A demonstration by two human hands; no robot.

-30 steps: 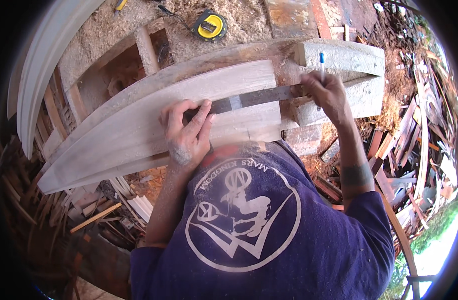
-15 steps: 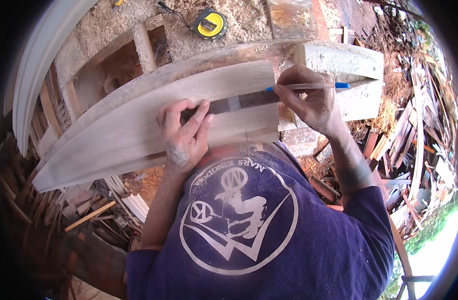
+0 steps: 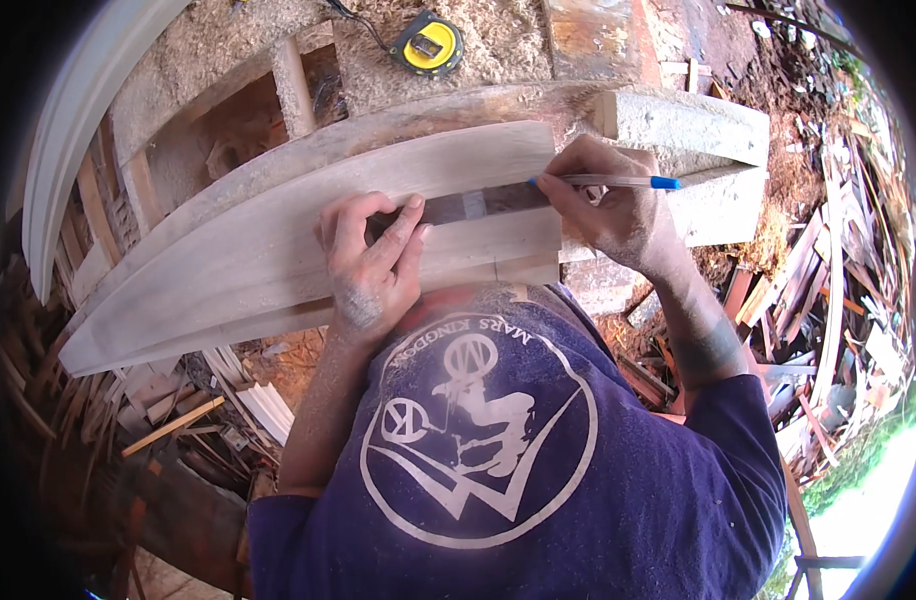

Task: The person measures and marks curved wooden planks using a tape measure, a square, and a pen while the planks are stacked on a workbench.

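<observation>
A long, curved, tapering pale wooden piece (image 3: 238, 245) lies across the view, narrowing to a point at the left. On it rests a dark flat strip (image 3: 508, 200) with a lighter band across its middle. My left hand (image 3: 368, 260) pinches and presses the strip's left end against the wood. Near the strip's right end, my right hand (image 3: 618, 210) grips a clear pen (image 3: 623, 181) with a blue tail end. The pen's blue tip meets the upper edge of the strip, close to the wood's square right end.
A yellow and black tape measure (image 3: 427, 44) sits on the sawdust-covered surface beyond. Another curved pale piece (image 3: 78, 130) stands at the far left. Behind the work lies a dusty wooden block (image 3: 688, 130). Wood scraps (image 3: 803, 290) are heaped at right and lower left.
My right hand has shifted slightly left, and the pen's tail end has dropped a little. My left hand stays on the strip. The whole view has moved slightly.
</observation>
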